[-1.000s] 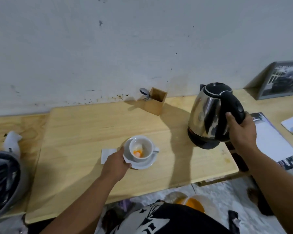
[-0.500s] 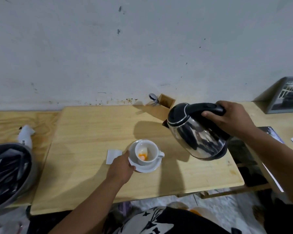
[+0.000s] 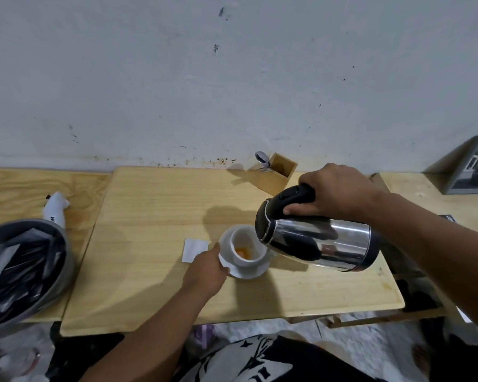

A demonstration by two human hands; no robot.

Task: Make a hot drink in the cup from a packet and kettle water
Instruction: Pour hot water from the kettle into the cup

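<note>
A white cup (image 3: 244,245) with orange powder at its bottom stands on a white saucer (image 3: 250,271) in the middle of the wooden table (image 3: 155,244). My left hand (image 3: 207,268) grips the saucer's left rim. My right hand (image 3: 334,193) holds the black handle of a steel kettle (image 3: 318,241). The kettle is tipped almost on its side, its lid end right over the cup's right rim. No water stream is visible. A small white packet (image 3: 194,250) lies flat just left of the saucer.
A wooden holder (image 3: 279,175) with a spoon stands by the wall behind the kettle. A grey bin (image 3: 25,271) lined with black plastic sits at the left, a white wrapper (image 3: 55,209) behind it. A framed picture (image 3: 472,166) leans at the far right.
My right hand lifted the kettle from the table's right side, carried it left and tipped it steeply over the cup. My left hand stayed on the saucer.
</note>
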